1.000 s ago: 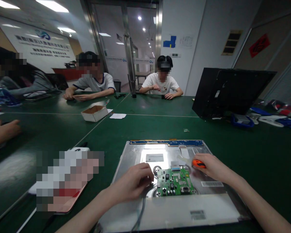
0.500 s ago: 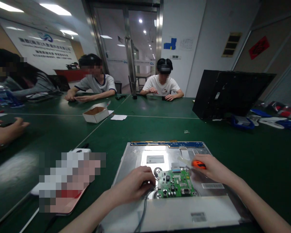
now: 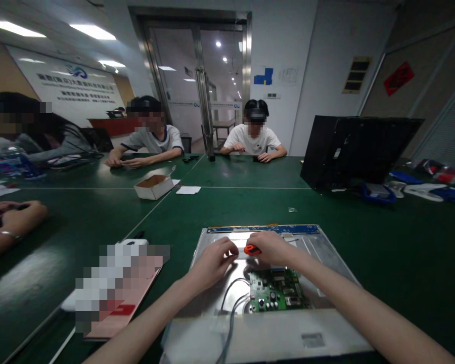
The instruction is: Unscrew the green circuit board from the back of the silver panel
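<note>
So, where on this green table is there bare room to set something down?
Between the silver metal panel and black boxy casing; also between panel and flat white paper. Crowded: the panel's middle, with left hand, right hand, green circuit board.

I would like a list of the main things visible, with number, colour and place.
long tabletop: 1, green, across the view
flat metal panel: 1, silver, near centre
rectangular circuit board: 1, green, on panel
thin cable lengths: 2, grey, left of board
handheld tool: 1, orange-and-black, in right hand
open cardboard box: 1, white, left, beyond panel
boxy casing: 1, black, right
framed glass doorway: 1, silver frame, behind
other people: at least 3, beyond and left
left hand: 1, bare, over panel
right hand: 1, bare, over panel
</note>
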The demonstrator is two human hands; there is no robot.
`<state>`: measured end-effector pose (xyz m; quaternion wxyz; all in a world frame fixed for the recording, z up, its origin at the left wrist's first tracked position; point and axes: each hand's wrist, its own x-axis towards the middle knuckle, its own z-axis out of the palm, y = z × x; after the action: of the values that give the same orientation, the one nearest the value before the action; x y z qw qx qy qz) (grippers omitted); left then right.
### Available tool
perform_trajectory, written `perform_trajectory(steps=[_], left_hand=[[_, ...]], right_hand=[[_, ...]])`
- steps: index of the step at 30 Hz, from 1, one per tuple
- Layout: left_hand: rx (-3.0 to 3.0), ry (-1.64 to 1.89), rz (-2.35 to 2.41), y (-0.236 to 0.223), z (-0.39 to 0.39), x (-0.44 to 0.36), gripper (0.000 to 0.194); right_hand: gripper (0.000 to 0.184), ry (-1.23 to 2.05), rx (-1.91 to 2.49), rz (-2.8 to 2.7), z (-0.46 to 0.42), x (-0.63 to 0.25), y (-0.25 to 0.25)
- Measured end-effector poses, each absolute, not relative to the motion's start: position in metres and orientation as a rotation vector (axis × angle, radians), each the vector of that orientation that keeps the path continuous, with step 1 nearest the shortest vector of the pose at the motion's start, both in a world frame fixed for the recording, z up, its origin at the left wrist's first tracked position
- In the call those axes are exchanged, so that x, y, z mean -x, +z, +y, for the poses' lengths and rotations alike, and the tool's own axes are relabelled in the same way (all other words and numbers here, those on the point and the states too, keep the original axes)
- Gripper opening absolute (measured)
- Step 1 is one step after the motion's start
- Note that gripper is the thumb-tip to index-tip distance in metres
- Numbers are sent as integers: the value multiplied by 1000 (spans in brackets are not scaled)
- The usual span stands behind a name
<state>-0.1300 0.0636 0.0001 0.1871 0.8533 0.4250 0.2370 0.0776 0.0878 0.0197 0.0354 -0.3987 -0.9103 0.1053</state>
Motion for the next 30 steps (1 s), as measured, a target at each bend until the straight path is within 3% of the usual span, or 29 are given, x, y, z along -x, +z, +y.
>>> perform_trajectory(steps=[3,7,13,15,20,30], left_hand=[[-2404,664,1220,-2,73,128,13],[-2393,656,1203,-6,77,128,12],[-2318,588,1054,-2,71,144,22],[-2319,582,1045,-2,68,148,24],[-2372,622,1094,-9,63,143,25],[-2325,692,1120,-18,60,139,24]], right_hand=[[22,353,1208,-2828,93,-74,15],[8,363,1231,-2736,87,-91,20],[23,455,1144,-2677,30,-131,33],[36,493,1072,-2728,10,-138,29],[53,229,1102,-2883,-10,-139,13],[29,-113,1046,-2819,8,-145,23]])
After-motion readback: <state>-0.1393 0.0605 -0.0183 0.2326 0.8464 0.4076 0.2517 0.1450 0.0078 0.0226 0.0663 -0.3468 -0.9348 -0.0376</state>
